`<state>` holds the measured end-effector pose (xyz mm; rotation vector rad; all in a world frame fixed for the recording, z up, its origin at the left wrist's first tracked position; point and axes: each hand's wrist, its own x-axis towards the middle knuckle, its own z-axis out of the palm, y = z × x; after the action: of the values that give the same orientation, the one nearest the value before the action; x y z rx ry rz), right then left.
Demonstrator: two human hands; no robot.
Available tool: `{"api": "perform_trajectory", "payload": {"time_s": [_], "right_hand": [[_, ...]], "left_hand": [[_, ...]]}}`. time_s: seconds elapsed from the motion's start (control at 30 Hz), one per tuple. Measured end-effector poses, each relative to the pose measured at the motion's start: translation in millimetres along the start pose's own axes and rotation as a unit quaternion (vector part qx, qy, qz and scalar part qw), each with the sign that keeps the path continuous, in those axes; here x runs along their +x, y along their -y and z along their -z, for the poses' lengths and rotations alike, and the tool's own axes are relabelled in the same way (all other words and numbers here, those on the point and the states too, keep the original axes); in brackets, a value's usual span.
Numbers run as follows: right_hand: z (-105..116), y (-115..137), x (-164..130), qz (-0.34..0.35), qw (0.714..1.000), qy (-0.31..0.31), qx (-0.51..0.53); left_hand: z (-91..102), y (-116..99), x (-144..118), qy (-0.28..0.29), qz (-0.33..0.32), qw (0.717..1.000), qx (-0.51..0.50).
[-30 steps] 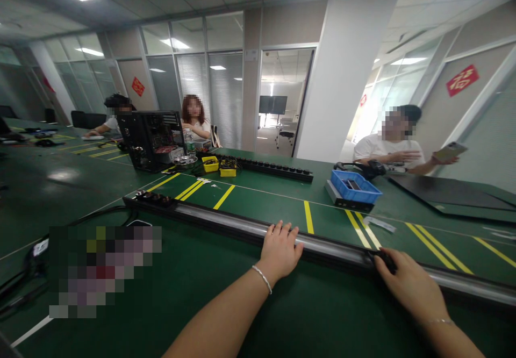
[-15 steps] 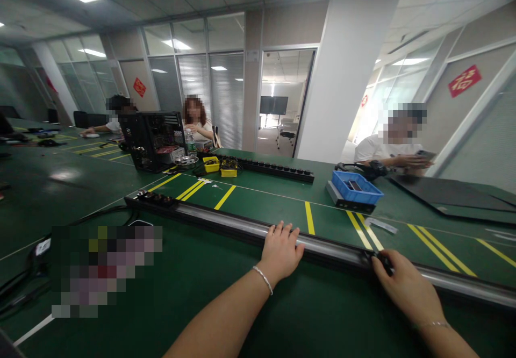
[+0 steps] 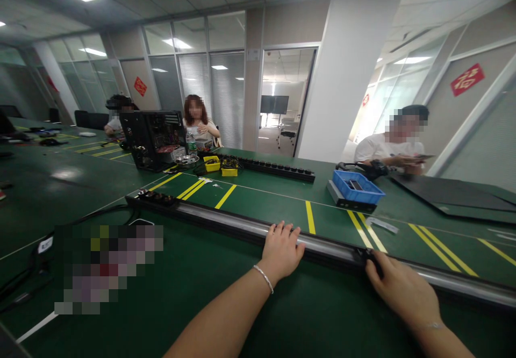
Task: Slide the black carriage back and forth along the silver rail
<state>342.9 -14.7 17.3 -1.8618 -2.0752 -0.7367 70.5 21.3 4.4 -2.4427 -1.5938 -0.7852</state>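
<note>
L hand lies flat on the long rail, fingers spread, gripping nothing. R hand pinches a small black part at the rail. Looks like fitting it; needs steady aim. Beyond: blue bin, PC case.

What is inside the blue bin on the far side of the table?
The blue bin holds one small dark flat item; what it is cannot be told. The near wall hides the rest of its floor. It sits on a grey flat box.
</note>
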Motion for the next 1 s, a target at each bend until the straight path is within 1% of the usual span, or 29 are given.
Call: {"api": "perform_trajectory", "payload": {"time_s": [0.1,0.23,0.33,0.6,0.77,1.0], "right_hand": [[5,5,0,0.01,0.999,-0.024,-0.022],[8,13,0,-0.025,0.999,-0.002,-0.025],[8,20,0,-0.026,1.0,-0.001,-0.013],[3,33,-3,0.02,0.999,-0.03,0.011],[2,30,-5,0.044,0.998,-0.037,0.027],[-3,30,-7,0.082,0.995,-0.032,0.042]], "left_hand": [[1.1,0,0,-0.002,-0.001,1.0,0.0],[2.7,0,0,0.004,-0.002,1.0,0.01],[3.2,0,0,0.009,-0.003,1.0,0.012],[0.4,-1,0,0.001,0.002,1.0,-0.001],[1.9,-1,0,0.001,0.002,1.0,-0.001],[4.8,-1,0,0.007,0.001,1.0,0.002]]}}
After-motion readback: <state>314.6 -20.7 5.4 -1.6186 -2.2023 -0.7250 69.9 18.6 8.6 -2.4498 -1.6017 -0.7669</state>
